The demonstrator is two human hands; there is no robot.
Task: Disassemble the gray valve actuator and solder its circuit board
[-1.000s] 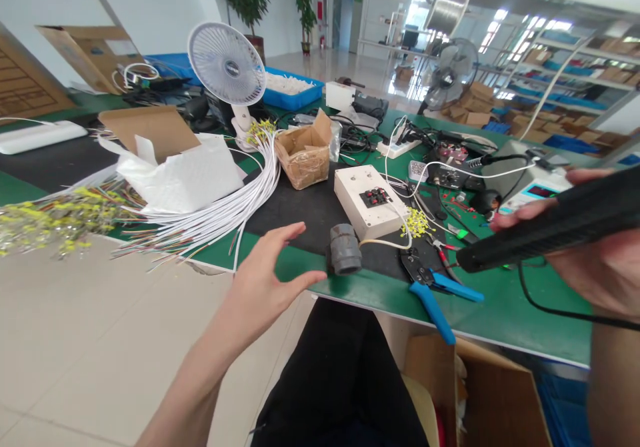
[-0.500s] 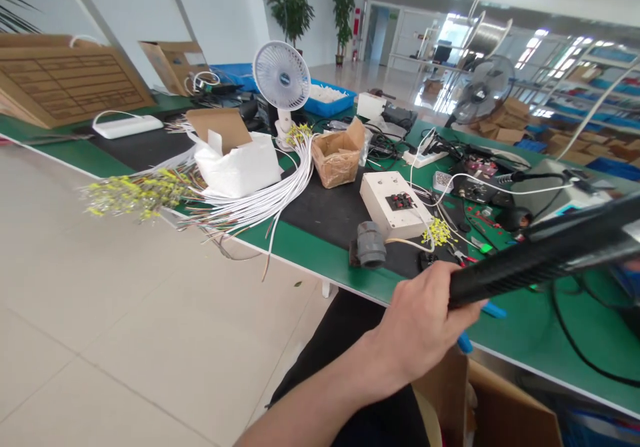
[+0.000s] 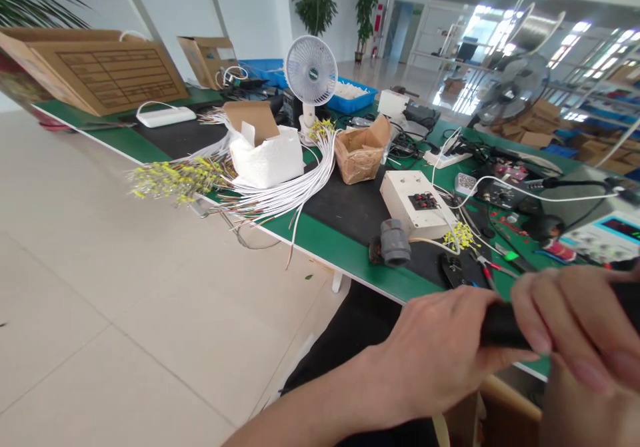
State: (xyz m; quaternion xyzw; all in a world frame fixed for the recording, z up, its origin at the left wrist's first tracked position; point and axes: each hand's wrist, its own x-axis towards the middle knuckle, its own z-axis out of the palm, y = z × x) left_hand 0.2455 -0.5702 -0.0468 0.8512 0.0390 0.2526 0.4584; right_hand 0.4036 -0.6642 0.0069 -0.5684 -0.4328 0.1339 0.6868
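1. Two hands: we find the left hand (image 3: 440,357) and right hand (image 3: 575,320), each grip clamped around the black tool (image 3: 500,327).
2. We place the black tool at the counter (image 3: 330,240) near edge, lower right.

Entry, body only. We log two bare hands.

Our left hand (image 3: 440,354) appears just below the near edge of the green workbench (image 3: 345,254). Its forearm (image 3: 310,407) is uncovered from the wrist to the lower border of the view.

Our right hand (image 3: 580,320) lies at the same bench edge, further right. We see its fingers (image 3: 530,307), which have short, rounded nails. Its wrist is cut off by the border.

Under the bench edge, beside the left forearm, we note a black garment (image 3: 350,340). It is matt cloth in soft folds over the lap. We cannot tell its cut or type, and no markings can be made out on it.
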